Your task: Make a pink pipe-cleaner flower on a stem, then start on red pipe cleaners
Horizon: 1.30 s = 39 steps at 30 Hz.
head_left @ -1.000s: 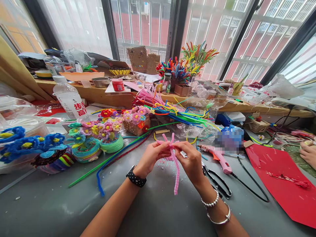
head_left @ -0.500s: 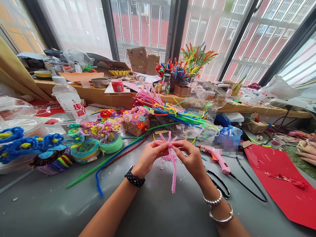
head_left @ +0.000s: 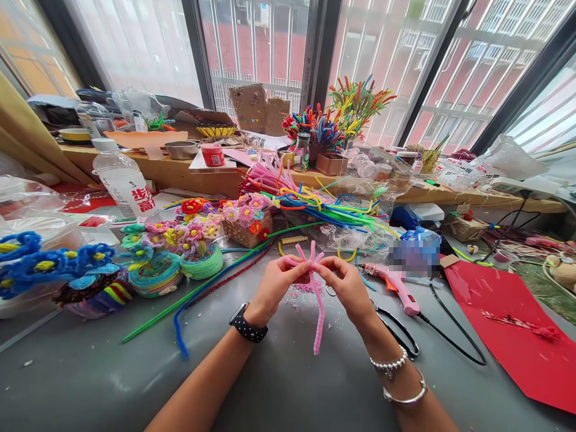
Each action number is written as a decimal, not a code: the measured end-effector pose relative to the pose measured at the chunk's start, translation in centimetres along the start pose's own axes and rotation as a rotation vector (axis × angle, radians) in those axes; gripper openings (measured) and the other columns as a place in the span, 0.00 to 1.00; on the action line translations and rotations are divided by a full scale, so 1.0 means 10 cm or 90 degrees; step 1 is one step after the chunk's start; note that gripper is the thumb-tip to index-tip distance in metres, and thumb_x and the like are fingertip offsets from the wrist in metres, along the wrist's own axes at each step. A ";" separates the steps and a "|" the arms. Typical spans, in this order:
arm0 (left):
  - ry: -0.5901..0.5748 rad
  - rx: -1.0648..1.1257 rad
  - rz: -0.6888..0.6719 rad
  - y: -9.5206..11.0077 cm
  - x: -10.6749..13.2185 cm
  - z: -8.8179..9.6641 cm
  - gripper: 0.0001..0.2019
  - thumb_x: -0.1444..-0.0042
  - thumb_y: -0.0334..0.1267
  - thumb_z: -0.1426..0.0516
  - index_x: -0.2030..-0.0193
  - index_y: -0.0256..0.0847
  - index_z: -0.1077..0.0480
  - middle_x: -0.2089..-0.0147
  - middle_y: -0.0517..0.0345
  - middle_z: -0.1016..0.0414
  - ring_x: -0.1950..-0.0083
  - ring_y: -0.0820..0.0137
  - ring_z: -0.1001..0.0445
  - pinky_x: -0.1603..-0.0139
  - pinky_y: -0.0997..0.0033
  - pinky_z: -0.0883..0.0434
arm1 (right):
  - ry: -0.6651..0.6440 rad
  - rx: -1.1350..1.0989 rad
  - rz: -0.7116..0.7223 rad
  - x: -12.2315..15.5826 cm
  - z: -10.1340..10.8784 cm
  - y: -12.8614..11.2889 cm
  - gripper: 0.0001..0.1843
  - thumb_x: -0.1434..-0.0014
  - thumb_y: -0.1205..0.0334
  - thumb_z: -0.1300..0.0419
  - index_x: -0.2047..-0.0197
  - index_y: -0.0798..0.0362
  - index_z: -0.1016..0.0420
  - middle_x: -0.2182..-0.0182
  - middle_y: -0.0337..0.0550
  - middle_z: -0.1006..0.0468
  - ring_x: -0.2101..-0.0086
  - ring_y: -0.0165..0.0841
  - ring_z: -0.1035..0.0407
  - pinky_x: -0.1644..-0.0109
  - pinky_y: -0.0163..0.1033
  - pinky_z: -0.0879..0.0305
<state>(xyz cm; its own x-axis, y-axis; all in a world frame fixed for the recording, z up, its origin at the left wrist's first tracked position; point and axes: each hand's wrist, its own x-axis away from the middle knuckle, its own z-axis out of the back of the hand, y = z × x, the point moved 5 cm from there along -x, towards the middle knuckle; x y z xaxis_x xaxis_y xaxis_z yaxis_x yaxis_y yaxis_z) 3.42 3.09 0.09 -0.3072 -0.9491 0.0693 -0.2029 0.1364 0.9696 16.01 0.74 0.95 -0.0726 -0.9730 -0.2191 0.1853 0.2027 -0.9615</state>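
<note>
Both hands meet above the grey table (head_left: 90, 378), pinching a bundle of pink pipe cleaners (head_left: 318, 318). My left hand (head_left: 276, 285), with a black watch on its wrist, grips the bundle from the left. My right hand (head_left: 346, 287), with bead and metal bracelets on the wrist, pinches it from the right. Short pink ends fan out above the fingers and a long tail hangs down toward me. Pink fluff lies on the table under the hands.
A pink glue gun (head_left: 396, 288) with a black cord and black scissors (head_left: 398, 336) lie right of my hands. Red paper (head_left: 508, 324) lies at the right. Pipe-cleaner flower baskets (head_left: 180, 252), long loose stems (head_left: 202, 288) and a water bottle (head_left: 123, 180) are at the left.
My hands have kept their pinch on the pink bundle and shifted only slightly. Another person's hand at the right edge has withdrawn from view.
</note>
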 end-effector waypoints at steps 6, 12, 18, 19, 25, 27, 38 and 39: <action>-0.004 -0.017 -0.011 0.01 -0.01 0.00 0.12 0.61 0.42 0.39 0.75 0.33 0.31 0.76 0.56 0.28 0.74 0.72 0.29 0.68 0.71 0.31 | -0.062 -0.228 -0.149 0.03 -0.08 0.09 0.10 0.55 0.57 0.39 0.75 0.56 0.29 0.81 0.33 0.36 0.80 0.22 0.47 0.76 0.29 0.49; 0.068 -0.131 -0.147 0.10 0.03 0.01 0.10 0.59 0.41 0.41 0.77 0.35 0.31 0.77 0.58 0.29 0.73 0.73 0.31 0.70 0.75 0.33 | -0.130 -0.460 -0.334 0.11 -0.30 0.27 0.13 0.55 0.54 0.39 0.77 0.57 0.31 0.83 0.34 0.40 0.83 0.21 0.48 0.81 0.29 0.51; 0.061 -0.052 -0.084 0.08 -0.01 0.09 0.11 0.60 0.41 0.40 0.77 0.35 0.33 0.78 0.60 0.31 0.74 0.74 0.31 0.70 0.74 0.33 | -0.040 -0.154 -0.114 0.03 -0.08 0.13 0.10 0.50 0.57 0.44 0.69 0.55 0.29 0.76 0.38 0.33 0.79 0.25 0.44 0.76 0.32 0.44; 0.051 -0.030 -0.061 0.07 -0.01 0.09 0.11 0.60 0.41 0.40 0.77 0.34 0.33 0.78 0.60 0.31 0.75 0.74 0.31 0.69 0.74 0.33 | 0.002 -0.044 -0.030 0.02 -0.01 0.06 0.09 0.50 0.59 0.44 0.67 0.54 0.29 0.75 0.39 0.32 0.78 0.26 0.43 0.74 0.33 0.43; 0.000 -0.012 -0.006 0.05 -0.01 0.04 0.12 0.61 0.42 0.39 0.77 0.33 0.33 0.77 0.58 0.30 0.74 0.74 0.31 0.70 0.74 0.33 | 0.094 0.407 0.408 0.14 0.00 -0.24 0.10 0.45 0.66 0.48 0.61 0.49 0.30 0.68 0.44 0.31 0.67 0.33 0.37 0.63 0.39 0.39; -0.015 -0.019 -0.005 0.04 -0.01 0.02 0.12 0.61 0.42 0.40 0.77 0.33 0.32 0.77 0.58 0.29 0.74 0.74 0.31 0.70 0.75 0.34 | 0.105 0.473 0.466 0.18 -0.04 -0.24 0.10 0.44 0.67 0.50 0.61 0.49 0.30 0.69 0.44 0.31 0.67 0.33 0.37 0.63 0.39 0.39; 0.111 -0.301 -0.280 0.22 0.12 0.02 0.08 0.56 0.41 0.43 0.78 0.39 0.32 0.77 0.59 0.33 0.74 0.73 0.35 0.71 0.75 0.36 | 0.127 0.239 0.230 0.14 -0.08 -0.11 0.06 0.48 0.62 0.46 0.74 0.53 0.33 0.75 0.39 0.36 0.73 0.30 0.40 0.70 0.36 0.42; 0.117 -0.331 -0.314 0.24 0.15 0.01 0.07 0.56 0.40 0.44 0.77 0.40 0.31 0.75 0.58 0.33 0.72 0.72 0.35 0.69 0.75 0.37 | 0.117 0.153 0.157 0.13 -0.10 -0.06 0.06 0.49 0.61 0.46 0.75 0.53 0.34 0.77 0.38 0.37 0.75 0.29 0.41 0.71 0.35 0.43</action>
<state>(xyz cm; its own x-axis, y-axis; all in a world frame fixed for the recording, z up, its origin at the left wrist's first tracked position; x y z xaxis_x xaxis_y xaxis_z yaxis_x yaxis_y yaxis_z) 2.38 2.05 2.53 -0.1243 -0.9035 -0.4101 0.2038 -0.4277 0.8806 14.85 -0.49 1.07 -0.1677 -0.8575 -0.4864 0.4426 0.3754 -0.8144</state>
